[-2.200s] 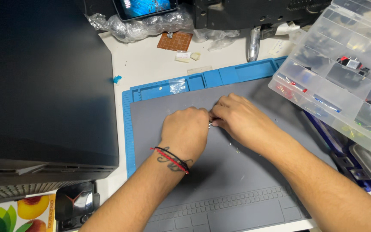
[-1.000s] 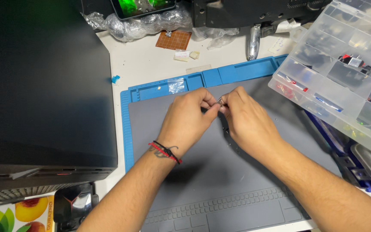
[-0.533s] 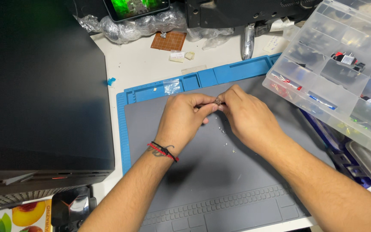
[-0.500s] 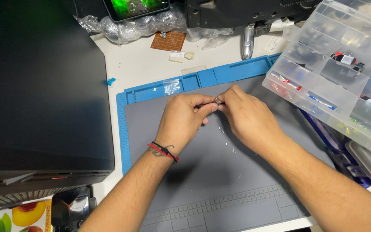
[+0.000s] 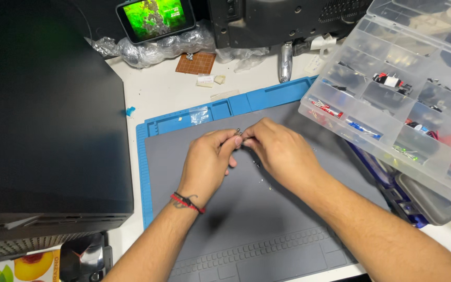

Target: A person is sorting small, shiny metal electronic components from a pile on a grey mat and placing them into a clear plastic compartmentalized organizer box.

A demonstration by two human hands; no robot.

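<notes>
1. Nearest to me, a grey work mat (image 5: 246, 230) with a blue rim lies on the white counter (image 5: 163, 99). It reaches to the counter's near edge.
2. Both hands meet over the far half of the mat. The left hand (image 5: 207, 162) wears a red and black string on its wrist. The right hand (image 5: 283, 151) sits just beside it, fingertips touching.
3. Between the fingertips is a tiny metal part (image 5: 239, 132). Each hand's grip is pinched nearly closed on it, thumb against first finger. It is too small for me to say what it is.
4. I think the step in hand is fitting or twisting that little piece. The next move would call for slow, steady fingers, since it could easily slip onto the mat.
5. A few tiny bright specks (image 5: 261, 175) lie on the mat under the right hand.
6. At the right edge of the counter, a clear box with many compartments (image 5: 392, 104) holds small bits.
7. At the left edge stands a big black box (image 5: 43, 130).
8. Along the far edge sit a small brown board (image 5: 196, 63) and a little screen glowing green (image 5: 156, 18).
</notes>
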